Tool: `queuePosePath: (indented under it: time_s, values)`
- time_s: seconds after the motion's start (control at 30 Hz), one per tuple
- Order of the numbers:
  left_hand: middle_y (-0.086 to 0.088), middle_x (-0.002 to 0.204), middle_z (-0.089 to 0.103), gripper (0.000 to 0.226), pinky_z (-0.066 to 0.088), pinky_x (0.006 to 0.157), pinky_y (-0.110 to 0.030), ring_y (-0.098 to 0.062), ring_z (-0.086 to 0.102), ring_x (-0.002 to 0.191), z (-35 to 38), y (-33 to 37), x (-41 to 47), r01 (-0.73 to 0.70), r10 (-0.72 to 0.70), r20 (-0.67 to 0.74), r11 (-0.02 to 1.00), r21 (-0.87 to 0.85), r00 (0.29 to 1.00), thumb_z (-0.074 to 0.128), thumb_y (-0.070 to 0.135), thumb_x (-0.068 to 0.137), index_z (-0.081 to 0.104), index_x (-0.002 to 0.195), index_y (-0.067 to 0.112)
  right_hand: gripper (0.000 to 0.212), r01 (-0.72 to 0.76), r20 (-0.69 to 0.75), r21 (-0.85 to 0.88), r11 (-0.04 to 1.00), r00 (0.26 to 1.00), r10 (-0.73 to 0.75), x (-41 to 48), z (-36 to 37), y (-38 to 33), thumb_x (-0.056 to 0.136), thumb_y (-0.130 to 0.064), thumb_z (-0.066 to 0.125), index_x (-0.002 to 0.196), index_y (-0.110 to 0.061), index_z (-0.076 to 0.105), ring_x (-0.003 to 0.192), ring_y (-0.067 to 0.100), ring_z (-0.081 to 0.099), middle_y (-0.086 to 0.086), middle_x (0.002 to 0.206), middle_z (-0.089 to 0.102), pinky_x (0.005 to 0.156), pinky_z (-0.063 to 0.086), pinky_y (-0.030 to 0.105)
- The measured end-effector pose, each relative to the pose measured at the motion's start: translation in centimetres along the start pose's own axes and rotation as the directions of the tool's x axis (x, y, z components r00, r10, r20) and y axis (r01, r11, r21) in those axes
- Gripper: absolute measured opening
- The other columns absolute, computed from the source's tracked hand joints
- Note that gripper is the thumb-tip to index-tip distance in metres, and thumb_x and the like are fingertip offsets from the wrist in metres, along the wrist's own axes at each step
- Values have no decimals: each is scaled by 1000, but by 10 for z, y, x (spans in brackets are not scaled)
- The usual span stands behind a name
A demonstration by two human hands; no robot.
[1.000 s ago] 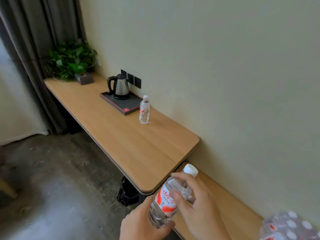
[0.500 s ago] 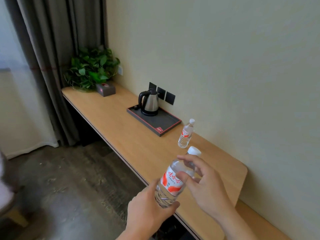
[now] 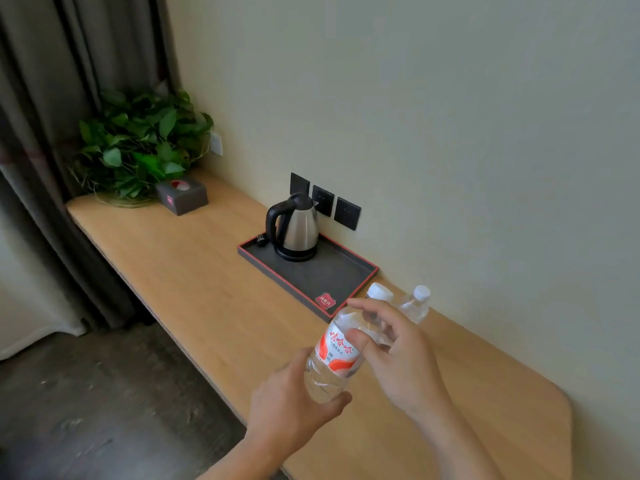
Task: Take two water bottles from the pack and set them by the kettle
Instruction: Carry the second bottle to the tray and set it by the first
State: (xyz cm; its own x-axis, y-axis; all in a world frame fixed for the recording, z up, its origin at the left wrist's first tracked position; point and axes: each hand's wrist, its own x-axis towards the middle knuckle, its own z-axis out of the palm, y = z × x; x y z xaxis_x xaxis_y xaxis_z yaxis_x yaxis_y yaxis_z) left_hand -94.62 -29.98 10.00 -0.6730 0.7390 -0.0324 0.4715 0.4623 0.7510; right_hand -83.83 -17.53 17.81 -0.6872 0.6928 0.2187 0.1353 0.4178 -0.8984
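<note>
I hold a clear water bottle [image 3: 337, 348] with a red and white label and a white cap, tilted, in both hands above the wooden counter [image 3: 194, 271]. My left hand [image 3: 294, 407] grips its base and my right hand [image 3: 394, 355] grips its upper part. A second water bottle [image 3: 417, 304] stands on the counter just behind my right fingers, partly hidden. The steel kettle [image 3: 299, 226] with a black handle sits on a dark tray [image 3: 332, 275] with a red rim, to the left of both bottles. The pack is out of view.
A potted green plant [image 3: 138, 147] and a grey tissue box [image 3: 181, 194] stand at the counter's far left end by a dark curtain [image 3: 52, 98]. Black wall sockets [image 3: 346, 213] sit behind the kettle. The counter's front edge drops to a concrete floor [image 3: 86, 403].
I have come closer to the kettle, carrying the bottle in both hands. The held bottle is now right beside the standing bottle and the tray corner.
</note>
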Motion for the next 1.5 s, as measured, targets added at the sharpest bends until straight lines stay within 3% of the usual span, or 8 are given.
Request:
queuePosePath:
  time_s: [0.2, 0.37, 0.5, 0.7, 1.0, 1.13, 1.3, 1.5]
  values:
    - [20, 101, 69, 67, 57, 81, -27, 1, 65, 92, 22, -19, 125, 13, 12, 188, 991, -132, 982, 70, 65, 59, 55, 120, 42, 39, -80, 27, -51, 995, 996, 82, 114, 9, 59, 86, -22, 73, 109, -53, 65, 108, -2, 60, -32, 111, 61, 74, 55, 18]
    - [19, 94, 72, 73, 58, 70, -23, 1, 68, 83, 39, -24, 214, 31, 6, 260, 990, -140, 966, 75, 61, 59, 52, 125, 40, 38, -75, 23, -183, 980, 997, 80, 185, 11, 91, 85, -29, 70, 113, -53, 61, 111, -9, 55, -33, 116, 60, 79, 52, 19]
    - [17, 89, 74, 63, 60, 73, -36, -2, 69, 78, 55, -33, 284, -7, 34, 229, 993, -118, 973, 72, 64, 57, 53, 113, 43, 37, -68, 3, -291, 954, 997, 72, 244, 19, 119, 85, -31, 67, 109, -58, 58, 110, -5, 56, -21, 115, 61, 78, 51, 17]
    - [20, 99, 70, 71, 59, 77, -29, -1, 67, 88, 84, -59, 378, -76, 110, 185, 980, -182, 976, 78, 64, 60, 51, 121, 42, 39, -62, -52, -311, 948, 998, 48, 306, 43, 160, 89, -24, 67, 111, -55, 58, 112, 2, 56, -13, 118, 58, 73, 49, 4]
    - [20, 111, 68, 70, 57, 86, -28, 0, 64, 101, 133, -92, 461, -114, 157, 91, 925, -363, 983, 85, 49, 67, 48, 126, 44, 34, -12, -58, -445, 895, 998, -15, 366, 65, 207, 92, -22, 63, 121, -39, 58, 119, 8, 52, -14, 121, 53, 82, 53, 13]
    - [27, 111, 65, 71, 57, 84, -21, 6, 63, 102, 151, -97, 481, -134, 165, 34, 893, -430, 986, 87, 49, 67, 46, 125, 51, 32, -11, -53, -491, 871, 998, -17, 384, 68, 215, 93, -49, 52, 123, -40, 56, 120, 8, 52, -11, 126, 53, 80, 47, 3]
    - [38, 113, 61, 68, 50, 82, -10, 16, 60, 103, 164, -96, 498, -128, 142, -7, 865, -485, 990, 84, 52, 68, 43, 122, 62, 35, 41, -47, -527, 849, 996, -78, 398, 71, 225, 92, -24, 55, 123, -40, 55, 121, 5, 51, -12, 127, 51, 81, 42, -1]
    - [48, 113, 55, 66, 45, 81, 0, 19, 57, 105, 169, -93, 509, -151, 175, -1, 846, -511, 985, 81, 50, 71, 39, 120, 67, 36, 50, -67, -532, 845, 993, -101, 406, 72, 235, 92, -24, 54, 125, -39, 53, 123, 8, 50, -7, 131, 49, 85, 42, -1]
